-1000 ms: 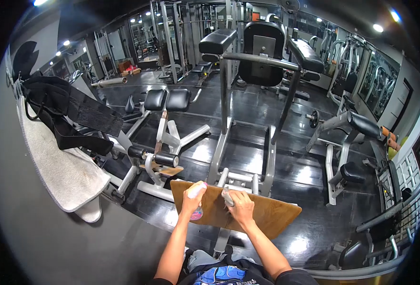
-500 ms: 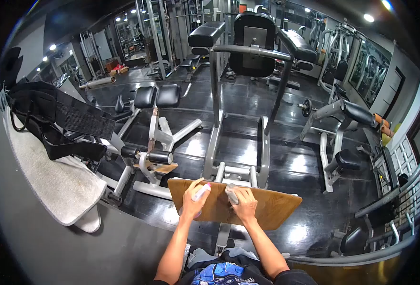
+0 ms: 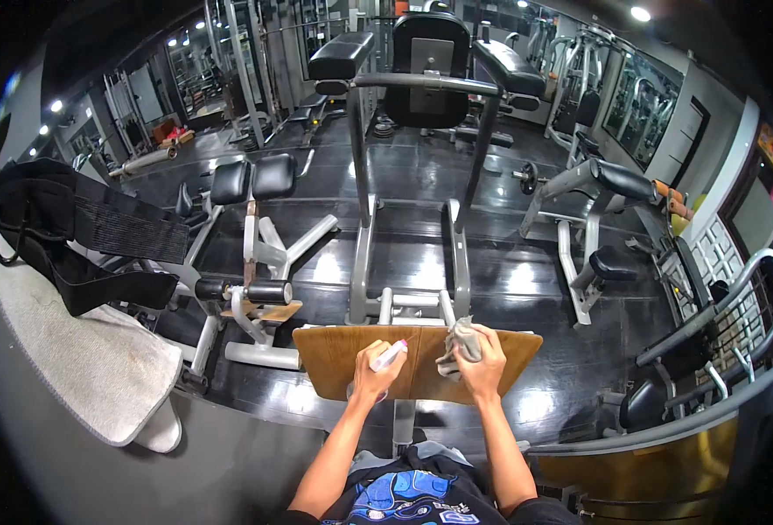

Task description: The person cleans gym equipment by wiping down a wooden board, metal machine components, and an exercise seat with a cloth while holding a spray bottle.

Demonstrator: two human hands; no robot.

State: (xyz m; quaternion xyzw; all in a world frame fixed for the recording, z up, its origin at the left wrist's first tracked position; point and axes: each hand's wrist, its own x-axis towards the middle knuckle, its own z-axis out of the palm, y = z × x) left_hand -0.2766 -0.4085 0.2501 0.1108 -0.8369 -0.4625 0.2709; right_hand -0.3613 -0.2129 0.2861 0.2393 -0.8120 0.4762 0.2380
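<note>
Head view shows a brown wooden board [image 3: 426, 385] in front of the person, its far edge toward a grey metal frame [image 3: 362, 262] with black pads. Over the board's left half, the left hand [image 3: 371, 374] has its fingers wrapped around a spray bottle [image 3: 390, 355], whose white-and-pink head points toward the far edge; the hand hides most of its body. Over the right half, the right hand [image 3: 484, 363] grasps a crumpled grey cloth [image 3: 458, 352] between thumb and fingers, the cloth overlapping the far edge in view; whether it touches the wood I cannot tell. Beyond the board's left edge, a pale towel [image 3: 80, 367] lies beside a black belt [image 3: 128, 226].
</note>
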